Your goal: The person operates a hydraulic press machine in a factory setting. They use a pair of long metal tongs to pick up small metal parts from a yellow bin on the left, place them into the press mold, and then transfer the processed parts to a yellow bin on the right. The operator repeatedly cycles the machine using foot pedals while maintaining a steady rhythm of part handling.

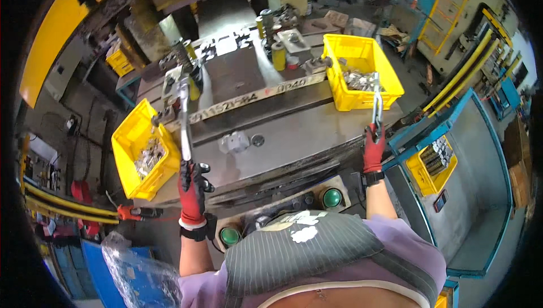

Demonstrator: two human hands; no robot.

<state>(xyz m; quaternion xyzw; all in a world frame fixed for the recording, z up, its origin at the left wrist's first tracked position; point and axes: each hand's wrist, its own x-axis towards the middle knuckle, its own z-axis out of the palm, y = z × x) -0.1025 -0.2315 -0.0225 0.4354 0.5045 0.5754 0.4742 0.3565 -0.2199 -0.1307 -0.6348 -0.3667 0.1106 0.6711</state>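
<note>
Red-and-black gloves meet bright metal: a worker's left hand (193,192) clenches a long metal tool (185,118) that rises to twelve o'clock from the fingers, while the right hand (374,148) grasps a two-armed metal tool (377,104), also toward twelve. Both look slim and silvery. The left yellow bin (161,175) crowds ten o'clock; the right yellow bin (353,101) stands at twelve. Bare steel table (305,127) opens between the hands.

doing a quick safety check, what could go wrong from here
The long tool in the left hand is near the left yellow bin and could knock it. The green buttons sit close to the apron and might get bumped. The phone lying in the blue-edged tray could get scratched.
</note>
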